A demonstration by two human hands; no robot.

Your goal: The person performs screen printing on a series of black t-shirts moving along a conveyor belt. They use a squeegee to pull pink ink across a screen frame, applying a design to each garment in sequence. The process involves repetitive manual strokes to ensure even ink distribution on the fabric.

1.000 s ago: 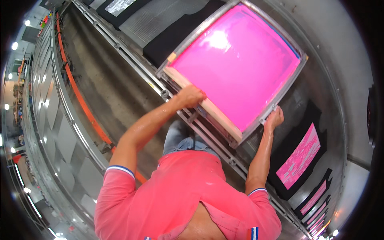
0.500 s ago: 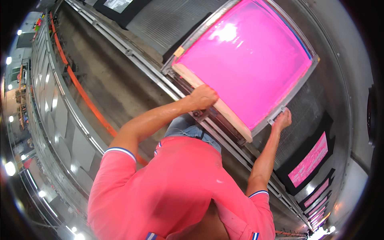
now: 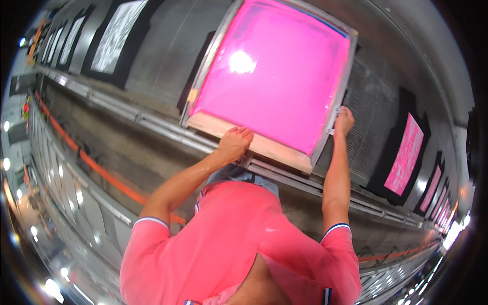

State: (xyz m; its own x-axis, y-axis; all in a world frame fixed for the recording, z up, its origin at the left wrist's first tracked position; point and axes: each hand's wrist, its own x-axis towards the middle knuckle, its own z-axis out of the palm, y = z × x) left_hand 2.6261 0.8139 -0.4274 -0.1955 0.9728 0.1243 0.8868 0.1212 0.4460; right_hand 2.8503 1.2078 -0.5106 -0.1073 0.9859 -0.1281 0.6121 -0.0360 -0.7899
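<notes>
A large screen frame (image 3: pixel 345 66) spread with glossy pink ink (image 3: pixel 274 76) sits over the long grey table, with a pale wooden bar (image 3: pixel 279 155) along its near side. My left hand (image 3: pixel 235 142) is closed over that bar near its middle, fingertips at the ink's edge. My right hand (image 3: pixel 343 121) grips a small metal clamp (image 3: pixel 331 131) on the frame's right side, its fingers partly hidden. Both forearms reach up from my pink-sleeved arms.
Black fabric pieces with white prints (image 3: pixel 114 38) lie along the table's left. Others with pink prints (image 3: pixel 404 152) lie to the right. Metal rails (image 3: pixel 162 127) run along the near edge; below are an orange rail (image 3: pixel 101 170) and grey panels (image 3: pixel 76 188) with a walkway between.
The view has turned, so the frame appears further left and straighter, and more white-printed pieces show at upper left. Both hands remain closed on the frame.
</notes>
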